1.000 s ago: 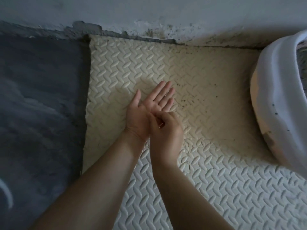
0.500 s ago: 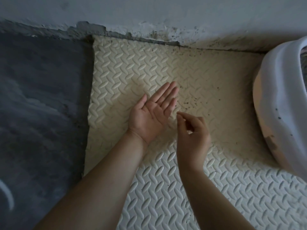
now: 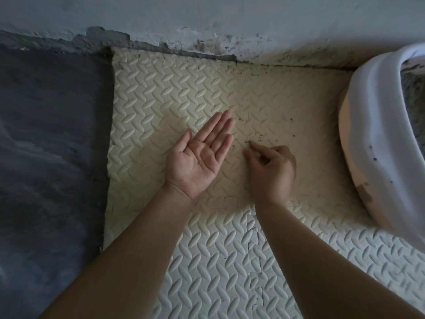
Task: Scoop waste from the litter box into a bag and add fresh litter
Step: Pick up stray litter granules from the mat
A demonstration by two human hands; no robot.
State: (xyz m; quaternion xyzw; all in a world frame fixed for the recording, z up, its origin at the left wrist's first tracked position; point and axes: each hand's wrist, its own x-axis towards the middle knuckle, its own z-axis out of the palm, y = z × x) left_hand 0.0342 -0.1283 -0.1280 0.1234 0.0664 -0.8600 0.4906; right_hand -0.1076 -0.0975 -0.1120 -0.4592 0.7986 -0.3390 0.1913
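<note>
The white litter box (image 3: 372,134) stands at the right edge, with grey litter (image 3: 414,95) showing inside it and dark specks on its outer wall. Scattered litter grains (image 3: 261,137) lie on the cream foam mat (image 3: 161,95). My left hand (image 3: 197,162) is held palm up and flat over the mat, with a tiny grain or two on the palm. My right hand (image 3: 271,171) is just right of it. Its forefinger and thumb point down at the grains with a small gap between them, and its other fingers are curled. No bag or scoop is in view.
A dark grey floor (image 3: 46,139) lies left of the mat. A stained, peeling wall (image 3: 207,21) runs along the mat's far edge. The mat continues toward me in lighter interlocking tiles (image 3: 230,272).
My right hand left my left palm and moved right and down to the scattered grains on the mat. My left hand stayed flat, palm up.
</note>
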